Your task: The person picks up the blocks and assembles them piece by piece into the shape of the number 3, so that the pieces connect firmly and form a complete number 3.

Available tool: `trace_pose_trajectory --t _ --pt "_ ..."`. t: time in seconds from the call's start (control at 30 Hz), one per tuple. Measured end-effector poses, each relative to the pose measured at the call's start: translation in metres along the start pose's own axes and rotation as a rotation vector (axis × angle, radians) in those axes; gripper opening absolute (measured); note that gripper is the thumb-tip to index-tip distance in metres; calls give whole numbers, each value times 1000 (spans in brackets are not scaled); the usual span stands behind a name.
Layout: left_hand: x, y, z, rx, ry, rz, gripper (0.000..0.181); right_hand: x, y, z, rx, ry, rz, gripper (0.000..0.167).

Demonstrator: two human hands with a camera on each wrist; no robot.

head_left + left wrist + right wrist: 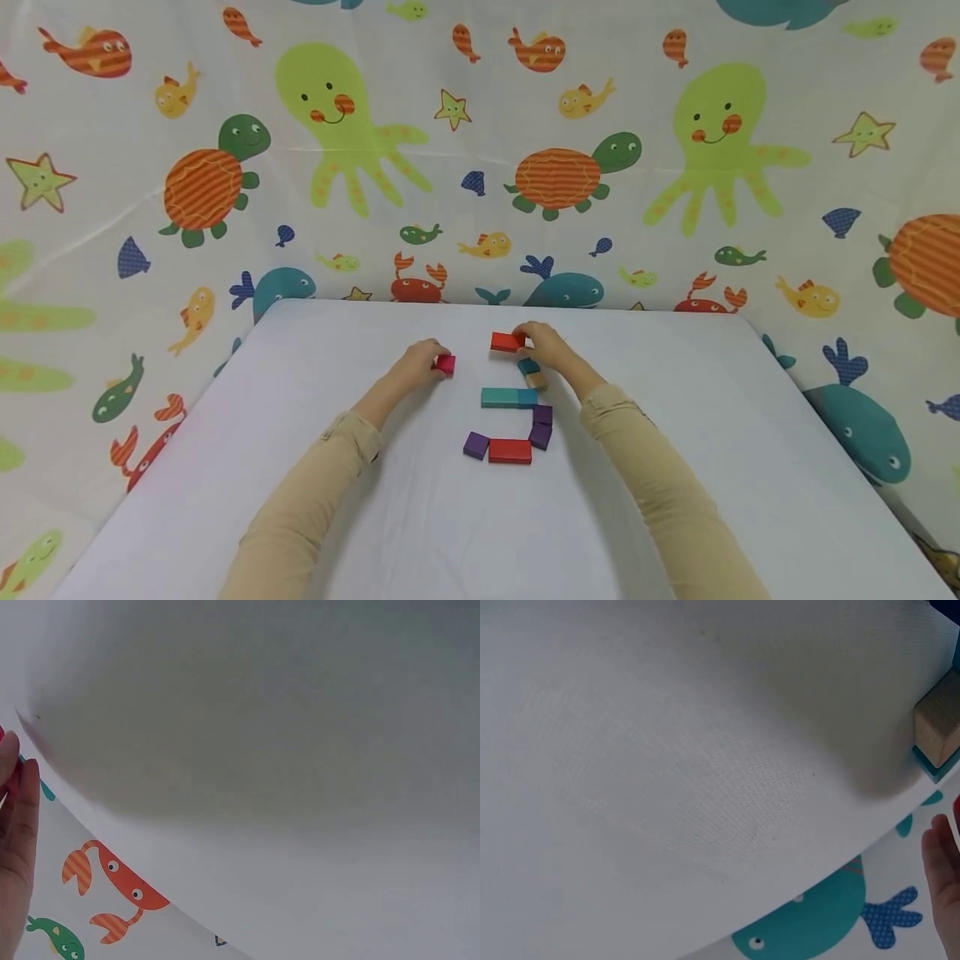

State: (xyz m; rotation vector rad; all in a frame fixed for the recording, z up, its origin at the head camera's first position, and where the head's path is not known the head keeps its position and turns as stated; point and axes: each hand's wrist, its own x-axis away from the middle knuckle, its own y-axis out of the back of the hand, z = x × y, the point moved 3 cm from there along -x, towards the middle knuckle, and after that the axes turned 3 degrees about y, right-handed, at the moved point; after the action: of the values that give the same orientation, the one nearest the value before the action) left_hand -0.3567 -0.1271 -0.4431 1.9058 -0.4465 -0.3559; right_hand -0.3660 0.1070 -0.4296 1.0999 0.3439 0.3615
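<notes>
Between the fingertips of my left hand [417, 364] is a small crimson block [446, 365], pinched at its left side. My right hand [546, 343] grips the right end of a long red block [507, 342] at the top of a row of blocks. Just below that hand lie a dark teal block [528, 366] and a bare wooden block [536, 381]. In the left wrist view the left fingers [26, 802] show at the edge with a bit of crimson. The right wrist view catches the right fingers [939, 851] beside a sliver of red.
Further down the row are a teal block [498, 398], a blue block [528, 398], two purple blocks [542, 425], a red block [510, 452] and another purple block [476, 445]. They lie on a white table [405, 517]. Behind hangs a sea-animal curtain [465, 142].
</notes>
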Motion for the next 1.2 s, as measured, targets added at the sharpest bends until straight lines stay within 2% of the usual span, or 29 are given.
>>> trace_pose_trajectory --t 0.07,0.3,0.63,0.83,1.2 --pt "1 -1 2 8 -4 0 35 -1 -3 0 0 10 21 32" --pt "3 -3 4 61 42 20 39 -2 -8 0 -11 -29 59 34" --pt "5 1 2 80 87 36 42 -4 -11 5 4 10 68 33" --pt "4 2 3 80 97 35 44 -7 -15 7 26 -24 102 33" --pt "1 -1 4 60 48 48 40 -8 -18 7 38 -65 143 33"
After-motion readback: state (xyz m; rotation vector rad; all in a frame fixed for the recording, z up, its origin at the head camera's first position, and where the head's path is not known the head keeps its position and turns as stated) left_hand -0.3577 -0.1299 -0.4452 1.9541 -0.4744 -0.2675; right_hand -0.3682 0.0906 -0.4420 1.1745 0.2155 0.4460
